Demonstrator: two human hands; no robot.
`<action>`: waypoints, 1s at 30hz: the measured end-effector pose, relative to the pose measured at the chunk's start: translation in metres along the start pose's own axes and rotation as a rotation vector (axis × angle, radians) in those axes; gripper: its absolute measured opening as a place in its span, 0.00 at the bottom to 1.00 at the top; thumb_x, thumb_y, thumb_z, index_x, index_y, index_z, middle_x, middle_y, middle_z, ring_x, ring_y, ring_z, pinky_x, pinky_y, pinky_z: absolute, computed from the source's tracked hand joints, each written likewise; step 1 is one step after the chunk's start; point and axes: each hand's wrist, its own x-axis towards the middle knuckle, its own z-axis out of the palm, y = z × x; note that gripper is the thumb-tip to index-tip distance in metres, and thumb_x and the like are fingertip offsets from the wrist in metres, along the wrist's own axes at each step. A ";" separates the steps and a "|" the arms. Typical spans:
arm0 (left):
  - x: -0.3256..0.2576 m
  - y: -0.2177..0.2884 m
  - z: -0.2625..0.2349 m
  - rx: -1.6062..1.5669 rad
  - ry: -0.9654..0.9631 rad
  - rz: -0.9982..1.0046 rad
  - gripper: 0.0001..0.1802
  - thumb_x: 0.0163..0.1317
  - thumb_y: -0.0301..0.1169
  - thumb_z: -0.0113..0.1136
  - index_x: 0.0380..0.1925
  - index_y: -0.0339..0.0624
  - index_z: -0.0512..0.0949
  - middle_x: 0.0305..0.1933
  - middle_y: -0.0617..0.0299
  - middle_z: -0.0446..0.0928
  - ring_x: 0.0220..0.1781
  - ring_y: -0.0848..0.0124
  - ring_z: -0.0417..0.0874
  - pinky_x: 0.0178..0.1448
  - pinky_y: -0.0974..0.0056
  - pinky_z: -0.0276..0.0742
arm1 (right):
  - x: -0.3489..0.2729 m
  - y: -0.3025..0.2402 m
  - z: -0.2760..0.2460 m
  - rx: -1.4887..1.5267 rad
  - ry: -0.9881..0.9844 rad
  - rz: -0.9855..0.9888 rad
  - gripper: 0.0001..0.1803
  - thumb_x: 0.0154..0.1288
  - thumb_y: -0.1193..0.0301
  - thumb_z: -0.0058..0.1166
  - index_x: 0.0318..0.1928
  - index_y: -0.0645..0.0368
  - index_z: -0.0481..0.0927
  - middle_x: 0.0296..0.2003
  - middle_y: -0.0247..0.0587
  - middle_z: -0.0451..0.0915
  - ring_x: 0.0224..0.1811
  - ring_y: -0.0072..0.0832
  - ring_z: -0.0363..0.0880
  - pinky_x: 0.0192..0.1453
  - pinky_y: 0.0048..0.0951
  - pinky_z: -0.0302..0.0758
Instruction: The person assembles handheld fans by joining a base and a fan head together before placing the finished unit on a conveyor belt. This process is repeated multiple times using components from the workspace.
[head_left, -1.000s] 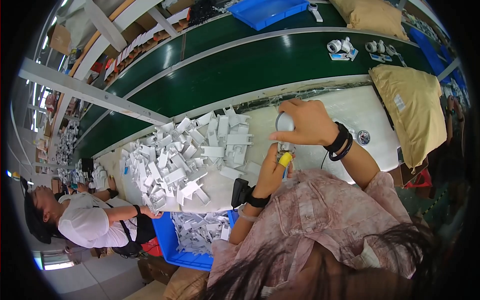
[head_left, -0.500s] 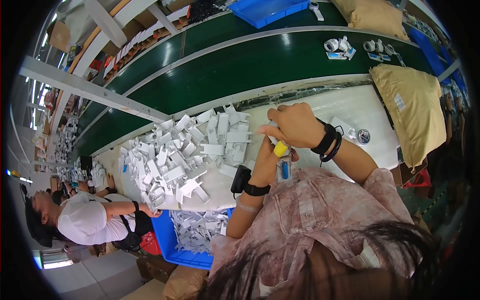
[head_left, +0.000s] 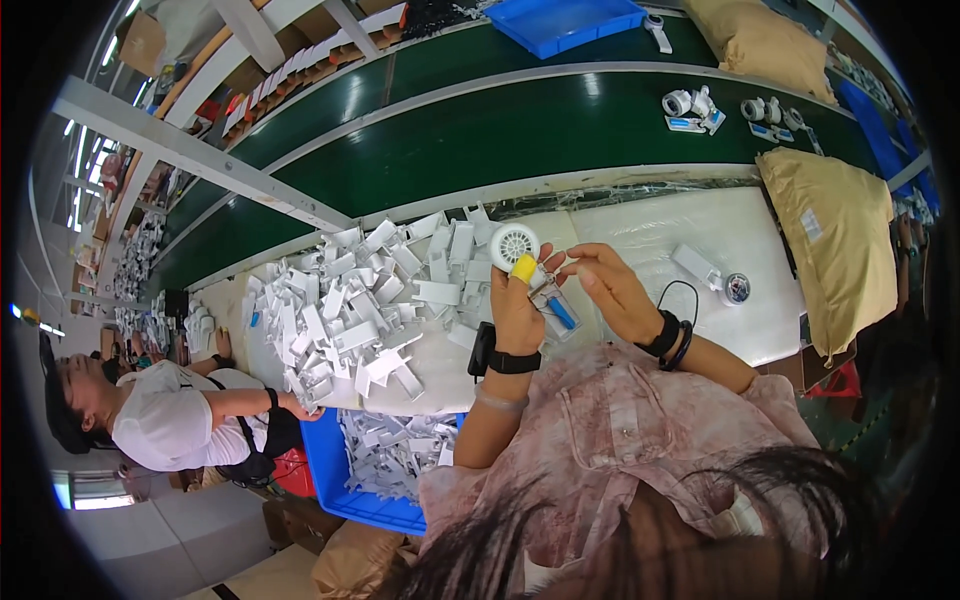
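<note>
My left hand, with a yellow cover on its thumb, grips a small white handheld fan. The fan's round grille points up and away from me. Its handle lies open toward my right hand, showing a blue cylindrical battery. Close beside that handle is my right hand, fingers stretched and apart; whether a fingertip touches the fan I cannot tell. Left of my hands spreads a large heap of white plastic handle shells. To the right lies a white part with a round dark-centred piece.
A blue bin of white pieces stands below the table's near edge. Beyond the table runs a green conveyor carrying fan assemblies and a blue tray. A brown sack sits at right; a co-worker is at left.
My right hand has come off the fan and shifted right, fingers spreading. The fan's grille, covered before, now shows in my left hand. The whole view has shifted slightly.
</note>
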 end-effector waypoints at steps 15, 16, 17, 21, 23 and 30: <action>-0.003 -0.007 0.003 -0.036 0.026 0.157 0.21 0.67 0.30 0.51 0.58 0.39 0.62 0.50 0.46 0.76 0.52 0.54 0.81 0.56 0.52 0.79 | -0.011 0.009 0.015 -0.199 -0.096 -0.124 0.30 0.73 0.51 0.36 0.61 0.61 0.72 0.70 0.56 0.52 0.72 0.47 0.52 0.72 0.45 0.50; -0.005 -0.006 0.003 -0.024 0.048 0.179 0.21 0.66 0.27 0.52 0.58 0.39 0.61 0.50 0.46 0.76 0.50 0.56 0.81 0.56 0.53 0.79 | -0.012 0.004 0.015 -0.474 -0.098 -0.265 0.30 0.72 0.50 0.38 0.61 0.61 0.72 0.69 0.57 0.53 0.72 0.50 0.52 0.71 0.47 0.51; -0.006 -0.007 0.001 -0.024 0.054 0.180 0.21 0.66 0.27 0.52 0.58 0.39 0.61 0.50 0.46 0.76 0.50 0.56 0.81 0.56 0.53 0.79 | -0.010 -0.002 0.015 -0.470 -0.103 -0.265 0.30 0.72 0.50 0.38 0.61 0.61 0.72 0.69 0.57 0.53 0.72 0.50 0.52 0.71 0.47 0.51; -0.001 -0.008 -0.018 -0.112 0.070 0.097 0.22 0.67 0.30 0.53 0.58 0.39 0.62 0.54 0.46 0.75 0.51 0.56 0.81 0.57 0.53 0.78 | -0.004 0.000 0.016 -0.552 -0.125 -0.258 0.30 0.67 0.54 0.49 0.62 0.60 0.69 0.68 0.57 0.56 0.70 0.52 0.55 0.69 0.48 0.54; -0.003 -0.003 -0.019 -0.176 0.058 0.063 0.22 0.67 0.30 0.53 0.59 0.39 0.62 0.55 0.46 0.74 0.52 0.56 0.81 0.58 0.54 0.78 | -0.003 0.002 0.019 -0.409 -0.084 -0.230 0.31 0.64 0.56 0.53 0.63 0.59 0.67 0.67 0.56 0.57 0.69 0.52 0.56 0.69 0.48 0.55; -0.011 0.006 -0.020 -0.230 0.097 0.082 0.23 0.68 0.32 0.52 0.60 0.37 0.63 0.59 0.48 0.72 0.59 0.56 0.77 0.60 0.55 0.77 | -0.007 0.000 0.032 -0.369 -0.052 -0.131 0.35 0.55 0.66 0.64 0.61 0.62 0.64 0.63 0.53 0.62 0.66 0.50 0.60 0.68 0.41 0.59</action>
